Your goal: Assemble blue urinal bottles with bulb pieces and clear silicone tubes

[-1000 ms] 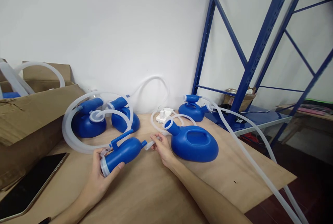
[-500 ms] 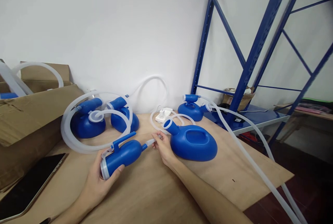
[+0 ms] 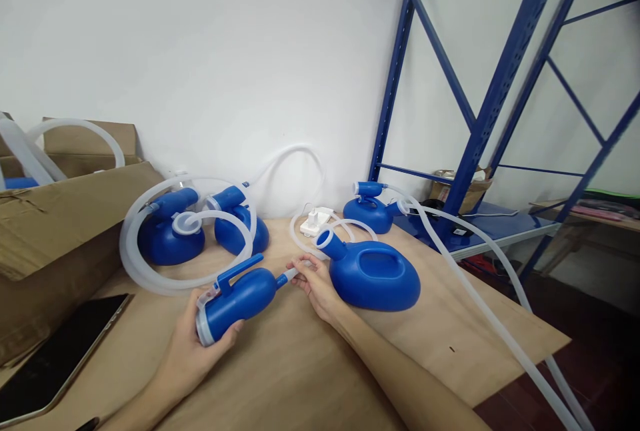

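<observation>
Near the front middle of the desk (image 3: 280, 364), left hand (image 3: 193, 344) wrapped around the wide capped end of a blue bottle (image 3: 237, 297), lying tilted just above the board, narrow spout aimed right. Right hand (image 3: 313, 281) pinching the end of a clear tube (image 3: 295, 272) at that spout; probably touching it, though fingers blur the joint. Just right of the hand, a large blue jug (image 3: 375, 277) flat on the desk, neck up. Toward the back left, two blue jugs (image 3: 170, 237) ringed by a coiled hose (image 3: 133, 251). At the left edge, a cardboard box (image 3: 60, 217) and a dark tablet (image 3: 50, 357). Beyond the right edge, a blue rack (image 3: 480, 124).
</observation>
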Available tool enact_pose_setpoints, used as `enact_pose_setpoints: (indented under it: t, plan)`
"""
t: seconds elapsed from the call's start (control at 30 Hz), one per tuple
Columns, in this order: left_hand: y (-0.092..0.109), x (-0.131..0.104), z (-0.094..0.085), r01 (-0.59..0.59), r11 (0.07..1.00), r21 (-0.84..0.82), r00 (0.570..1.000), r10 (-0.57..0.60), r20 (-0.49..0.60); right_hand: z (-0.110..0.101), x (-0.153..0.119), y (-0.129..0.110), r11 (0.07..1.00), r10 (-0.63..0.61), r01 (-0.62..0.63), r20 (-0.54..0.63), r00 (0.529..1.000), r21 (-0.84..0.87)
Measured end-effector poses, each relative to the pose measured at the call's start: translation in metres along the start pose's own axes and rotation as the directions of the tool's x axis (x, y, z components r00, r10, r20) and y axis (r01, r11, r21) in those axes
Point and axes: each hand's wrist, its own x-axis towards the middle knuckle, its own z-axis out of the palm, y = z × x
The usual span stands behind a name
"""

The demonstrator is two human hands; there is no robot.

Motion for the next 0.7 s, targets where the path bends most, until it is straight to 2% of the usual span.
enact_pose_setpoints:
  t: [0.17, 0.33, 0.53, 0.7]
  plan:
    - [0.004, 0.003, -0.001, 0.026, 1.000, -0.017, 1.000, -0.026, -0.004, 0.001, 0.002, 0.004, 0.995, 0.014, -0.008, 0.066, 0.998, -0.097]
    - [0.008, 0.002, 0.000, 0.077, 0.997, -0.026, 0.997, -0.077, -0.016, -0.001, 0.005, 0.003, 0.983, -0.051, 0.065, 0.086, 0.995, -0.169]
    - [0.012, 0.003, 0.000, 0.034, 0.999, 0.031, 0.999, -0.035, 0.020, -0.001, 0.006, 0.002, 0.968, -0.120, 0.132, 0.066, 0.991, -0.211]
    - [0.014, 0.005, -0.001, -0.009, 1.000, -0.026, 1.000, 0.008, -0.017, 0.004, 0.001, 0.000, 0.967, -0.130, 0.137, 0.045, 0.990, -0.215]
